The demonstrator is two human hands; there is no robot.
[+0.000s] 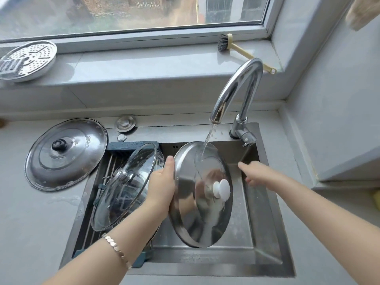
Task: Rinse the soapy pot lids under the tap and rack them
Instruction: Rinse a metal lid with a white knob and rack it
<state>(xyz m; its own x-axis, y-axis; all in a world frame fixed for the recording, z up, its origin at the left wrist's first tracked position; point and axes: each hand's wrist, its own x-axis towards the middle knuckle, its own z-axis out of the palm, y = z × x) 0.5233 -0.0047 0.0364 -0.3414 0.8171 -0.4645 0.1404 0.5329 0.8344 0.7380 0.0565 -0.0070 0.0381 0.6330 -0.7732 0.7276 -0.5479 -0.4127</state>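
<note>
No brand or legible writing is showing on anything here; faint marks on a wall beyond the window are too blurred to read. The left hand is gripping the left rim of a round stainless-steel pot lid with a white knob, thumb on the front face and the other fingers hidden behind it, holding it tilted on edge over the steel sink. Water is running from the curved chrome tap onto the lid's upper face. The right hand is hovering just right of the lid, motion-blurred, so I cannot tell how its fingers are set. A clear glass lid is leaning in the blue-framed wire rack across the sink's left side, partly covered by the left forearm. A large steel lid with a black knob is lying on the grey counter.
</note>
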